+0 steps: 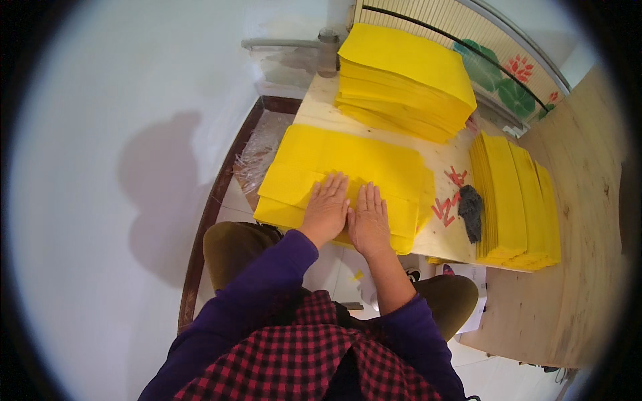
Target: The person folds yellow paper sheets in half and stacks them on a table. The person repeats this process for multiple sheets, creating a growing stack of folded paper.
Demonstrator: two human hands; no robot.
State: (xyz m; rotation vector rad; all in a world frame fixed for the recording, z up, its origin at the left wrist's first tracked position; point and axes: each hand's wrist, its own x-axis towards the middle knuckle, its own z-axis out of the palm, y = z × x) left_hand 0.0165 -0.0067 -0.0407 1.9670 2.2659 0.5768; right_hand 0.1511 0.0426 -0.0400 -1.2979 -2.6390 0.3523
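Both of my hands lie flat, side by side, on a stack of yellow felt-like sheets (pixel 348 150) at the near edge of the wooden table. My left hand (pixel 326 208) has its fingers stretched out over a folded strip along the near part of the top sheet. Beside it, thumbs close together, my right hand (pixel 369 219) presses on the same strip with straight fingers. Neither hand grips anything. The sheets under my palms are partly hidden.
A taller yellow stack (pixel 408 60) stands at the back of the table (pixel 321 100). At right are folded yellow bundles (pixel 511 200), a dark grey cloth (pixel 471 212) and several red strips (pixel 444 210). A glass jar (pixel 328 52) stands behind; clear plastic (pixel 257 150) lies at left.
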